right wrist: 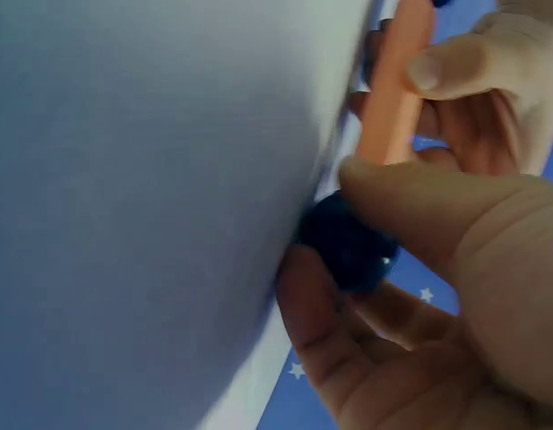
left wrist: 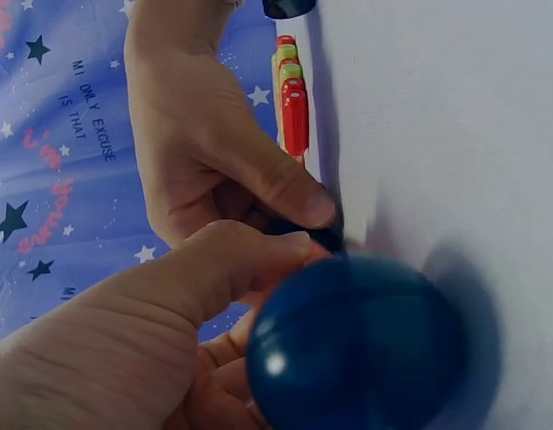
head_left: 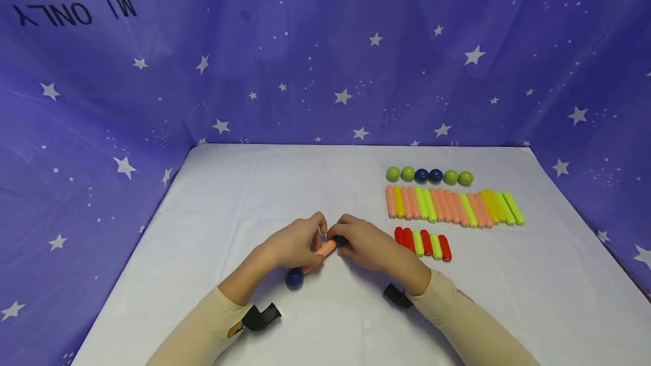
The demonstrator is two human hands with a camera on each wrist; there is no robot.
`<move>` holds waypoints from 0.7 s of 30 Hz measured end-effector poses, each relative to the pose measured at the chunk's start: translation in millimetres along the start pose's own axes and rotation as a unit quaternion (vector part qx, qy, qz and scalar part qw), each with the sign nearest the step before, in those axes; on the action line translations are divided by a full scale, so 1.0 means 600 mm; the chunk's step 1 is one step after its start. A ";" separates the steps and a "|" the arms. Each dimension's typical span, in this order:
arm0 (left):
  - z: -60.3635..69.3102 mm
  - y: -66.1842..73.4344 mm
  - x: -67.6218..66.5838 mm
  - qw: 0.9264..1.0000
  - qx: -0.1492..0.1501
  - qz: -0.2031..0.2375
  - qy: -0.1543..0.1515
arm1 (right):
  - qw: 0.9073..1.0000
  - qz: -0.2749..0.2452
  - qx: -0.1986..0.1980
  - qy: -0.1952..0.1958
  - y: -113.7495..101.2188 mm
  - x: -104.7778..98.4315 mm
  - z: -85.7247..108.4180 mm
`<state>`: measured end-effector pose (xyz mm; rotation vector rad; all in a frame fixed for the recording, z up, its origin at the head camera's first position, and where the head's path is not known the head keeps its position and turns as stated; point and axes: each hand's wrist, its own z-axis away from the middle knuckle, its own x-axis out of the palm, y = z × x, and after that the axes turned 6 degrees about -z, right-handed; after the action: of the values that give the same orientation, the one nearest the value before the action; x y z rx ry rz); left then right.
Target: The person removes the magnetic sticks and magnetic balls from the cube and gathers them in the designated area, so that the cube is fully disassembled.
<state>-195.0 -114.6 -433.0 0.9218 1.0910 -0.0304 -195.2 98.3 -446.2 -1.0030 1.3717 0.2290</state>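
Note:
A salmon-coloured stick [head_left: 326, 248] lies slantwise between the two hands, just over the white table. My left hand [head_left: 297, 243] pinches this stick near its middle, with the thumb on top in the right wrist view. At the stick's near end sits a dark blue ball [head_left: 294, 278], large in the left wrist view [left wrist: 357, 349]. My right hand [head_left: 370, 246] grips a second dark blue ball [right wrist: 348, 242] at the far end, where stick and ball meet. Whether the stick is seated inside that ball is hidden by the fingers.
On the right of the white table [head_left: 229, 185] lie a row of green and dark blue balls [head_left: 408, 173], a long row of salmon, yellow and green sticks [head_left: 447, 206], and a short row of red and green sticks [head_left: 426, 243]. A purple starry curtain [head_left: 305, 61] surrounds the table.

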 end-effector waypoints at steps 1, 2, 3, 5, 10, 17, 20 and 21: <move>0.000 0.000 0.000 1.000 0.002 0.006 -0.003 | 1.000 0.004 0.002 -0.008 0.001 0.001 0.000; 0.000 0.000 0.001 1.000 0.002 0.009 -0.004 | 1.000 0.007 0.007 -0.017 0.000 -0.001 0.000; 0.000 0.000 0.001 1.000 0.004 0.001 0.001 | 1.000 0.011 0.014 -0.026 0.000 -0.003 0.002; 0.001 -0.002 0.000 1.000 0.002 -0.024 0.010 | 0.998 0.021 0.036 -0.039 0.000 -0.011 0.007; 0.004 -0.005 -0.006 0.998 -0.016 -0.064 0.023 | 0.997 0.009 0.066 -0.036 0.013 -0.038 0.027; 0.005 -0.005 -0.008 0.998 -0.024 -0.051 0.014 | 0.998 -0.013 0.057 0.009 0.054 -0.082 0.053; 0.006 -0.004 -0.008 0.998 -0.026 -0.050 0.010 | 0.997 -0.024 0.070 0.024 0.073 -0.106 0.068; 0.006 -0.005 -0.008 0.998 -0.027 -0.050 0.011 | 0.996 -0.028 0.076 0.029 0.080 -0.114 0.074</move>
<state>-195.8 -120.6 -430.7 0.8198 1.1522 -0.0742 -213.0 184.9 -413.4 -0.9258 1.3900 0.0518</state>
